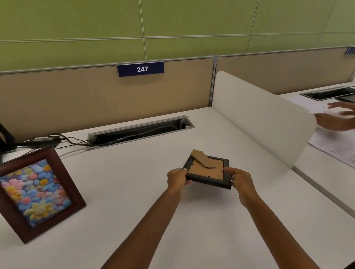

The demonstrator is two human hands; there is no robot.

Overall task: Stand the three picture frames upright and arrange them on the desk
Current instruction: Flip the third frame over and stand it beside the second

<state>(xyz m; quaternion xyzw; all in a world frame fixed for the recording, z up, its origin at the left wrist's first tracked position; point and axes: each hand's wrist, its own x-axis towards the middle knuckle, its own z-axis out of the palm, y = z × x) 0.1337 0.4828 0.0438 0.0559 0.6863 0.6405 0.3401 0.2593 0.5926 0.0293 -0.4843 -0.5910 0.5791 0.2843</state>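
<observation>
A small black picture frame (206, 175) is held face down just above the white desk (135, 200), its brown cardboard back up and its easel flap (201, 158) raised. My left hand (176, 180) grips its left edge, my right hand (239, 177) its right corner. A dark wooden frame (32, 193) with a colourful flower picture stands upright, leaning back, at the desk's left. At the far left edge, black upright stands (0, 134) show; whether they belong to a third frame I cannot tell.
A cable tray slot (140, 129) with wires and a black power adapter (43, 139) lies at the back. A white curved divider (261, 118) bounds the desk on the right. Beyond it, another person's hands (343, 116) rest over papers (346, 154).
</observation>
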